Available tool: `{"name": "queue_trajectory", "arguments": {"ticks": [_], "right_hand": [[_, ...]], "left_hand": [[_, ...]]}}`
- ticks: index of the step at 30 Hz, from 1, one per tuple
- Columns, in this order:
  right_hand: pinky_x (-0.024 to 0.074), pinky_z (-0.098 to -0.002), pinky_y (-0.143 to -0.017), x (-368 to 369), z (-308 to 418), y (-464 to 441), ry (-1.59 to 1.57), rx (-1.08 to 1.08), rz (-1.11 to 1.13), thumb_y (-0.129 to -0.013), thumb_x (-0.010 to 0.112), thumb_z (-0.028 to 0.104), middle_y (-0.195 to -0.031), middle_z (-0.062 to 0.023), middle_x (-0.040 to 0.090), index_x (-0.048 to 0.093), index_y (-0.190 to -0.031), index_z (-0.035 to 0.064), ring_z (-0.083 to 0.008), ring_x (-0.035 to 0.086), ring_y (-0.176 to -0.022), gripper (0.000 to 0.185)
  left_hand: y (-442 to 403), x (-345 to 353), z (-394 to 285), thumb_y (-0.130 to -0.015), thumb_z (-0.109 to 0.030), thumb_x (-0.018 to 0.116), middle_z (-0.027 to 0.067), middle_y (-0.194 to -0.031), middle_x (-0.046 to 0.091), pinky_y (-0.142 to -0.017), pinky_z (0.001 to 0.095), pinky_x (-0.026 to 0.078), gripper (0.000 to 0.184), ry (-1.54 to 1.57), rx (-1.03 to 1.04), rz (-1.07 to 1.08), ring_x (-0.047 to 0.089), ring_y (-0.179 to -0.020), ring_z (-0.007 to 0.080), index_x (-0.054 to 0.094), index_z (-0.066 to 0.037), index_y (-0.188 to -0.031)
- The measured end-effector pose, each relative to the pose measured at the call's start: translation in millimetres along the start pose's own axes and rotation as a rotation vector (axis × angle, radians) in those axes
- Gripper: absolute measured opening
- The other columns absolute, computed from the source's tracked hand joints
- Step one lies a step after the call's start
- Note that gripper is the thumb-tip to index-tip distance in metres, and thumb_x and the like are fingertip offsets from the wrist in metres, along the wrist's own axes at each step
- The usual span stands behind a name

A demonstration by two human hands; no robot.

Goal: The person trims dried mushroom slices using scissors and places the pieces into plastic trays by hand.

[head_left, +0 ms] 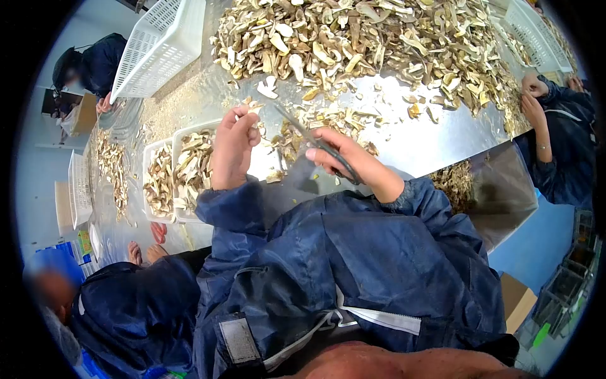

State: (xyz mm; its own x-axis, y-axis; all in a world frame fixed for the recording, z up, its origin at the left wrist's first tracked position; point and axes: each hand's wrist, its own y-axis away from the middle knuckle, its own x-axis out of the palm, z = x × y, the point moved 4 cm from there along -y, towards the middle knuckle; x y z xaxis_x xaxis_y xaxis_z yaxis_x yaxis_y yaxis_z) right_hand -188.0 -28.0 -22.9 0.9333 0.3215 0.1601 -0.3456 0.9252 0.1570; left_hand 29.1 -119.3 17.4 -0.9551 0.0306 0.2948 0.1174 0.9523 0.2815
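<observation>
1. Steel scissors (294, 120), black-handled, grasped in right hand (361, 165), tips toward ten o'clock.
2. Mushroom slice (254, 106), pinched in left hand (233, 145), at eleven o'clock.
3. Possible nick to left fingertips (242, 110), from blades (287, 114) close by.
4. Possible loss of slice among loose pieces (350, 120), from shallow pinch.

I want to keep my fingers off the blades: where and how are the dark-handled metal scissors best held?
Best grip on the dark-handled metal scissors: probably the handle, coming from the person's right, as the right hand does. The long, slim blades point away, toward the left hand, so coming from that side would meet the tips first.
</observation>
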Motion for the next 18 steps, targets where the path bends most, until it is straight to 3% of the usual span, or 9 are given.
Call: {"name": "queue_trajectory", "arguments": {"ticks": [3, 9, 12, 15, 18], "right_hand": [[0.0359, -0.0237, -0.059, 9, 6, 2, 0.109, 0.017, 0.041, -0.093, 0.075, 0.035, -0.075, 0.0039, 0.049, 0.061, -0.116, 0.0079, -0.0057, 0.044, -0.066, 0.038], [0.0362, -0.0234, -0.064, 17, 12, 4, 0.168, -0.052, -0.053, -0.092, 0.077, 0.031, -0.081, 0.0017, 0.055, 0.063, -0.114, 0.0071, -0.005, 0.046, -0.074, 0.036], [0.0371, -0.0235, -0.061, 16, 4, 1, 0.182, -0.14, -0.068, -0.092, 0.077, 0.031, -0.077, 0.0017, 0.056, 0.064, -0.114, 0.0074, -0.0048, 0.048, -0.069, 0.035], [0.038, -0.0226, -0.054, 10, 3, 2, 0.199, -0.056, -0.043, -0.093, 0.076, 0.031, -0.072, 0.0018, 0.057, 0.063, -0.114, 0.0068, -0.0049, 0.049, -0.06, 0.035], [0.0363, -0.0229, -0.046, 4, 1, 1, 0.022, 0.051, -0.102, -0.094, 0.075, 0.031, -0.066, 0.002, 0.056, 0.063, -0.115, 0.0063, -0.0056, 0.049, -0.051, 0.035]], "left_hand": [[10, 2, 4, -0.09, -0.001, 0.066, 0.0009, -0.081, 0.057, -0.054, 0.0234, 0.038, 0.014, 0.002, 0.042, -0.028, 0.048, -0.059, 0.0077, 0.057, -0.006, -0.099], [31, 14, 12, -0.088, -0.004, 0.068, 0.0017, -0.082, 0.059, -0.053, 0.0225, 0.036, 0.011, -0.163, 0.066, 0.021, 0.047, -0.057, 0.0071, 0.057, -0.006, -0.092], [31, 18, 15, -0.088, -0.005, 0.068, 0.002, -0.08, 0.059, -0.053, 0.0225, 0.037, 0.012, -0.207, 0.051, 0.031, 0.046, -0.056, 0.0068, 0.057, -0.006, -0.091], [22, 11, 26, -0.089, -0.007, 0.065, 0.0033, -0.08, 0.059, -0.055, 0.0237, 0.038, 0.009, -0.139, -0.023, 0.071, 0.049, -0.059, 0.0092, 0.057, -0.006, -0.092], [10, 5, 35, -0.092, -0.01, 0.061, 0.0059, -0.083, 0.061, -0.057, 0.0267, 0.042, 0.007, -0.014, -0.071, 0.06, 0.055, -0.065, 0.0143, 0.057, -0.006, -0.094]]}}
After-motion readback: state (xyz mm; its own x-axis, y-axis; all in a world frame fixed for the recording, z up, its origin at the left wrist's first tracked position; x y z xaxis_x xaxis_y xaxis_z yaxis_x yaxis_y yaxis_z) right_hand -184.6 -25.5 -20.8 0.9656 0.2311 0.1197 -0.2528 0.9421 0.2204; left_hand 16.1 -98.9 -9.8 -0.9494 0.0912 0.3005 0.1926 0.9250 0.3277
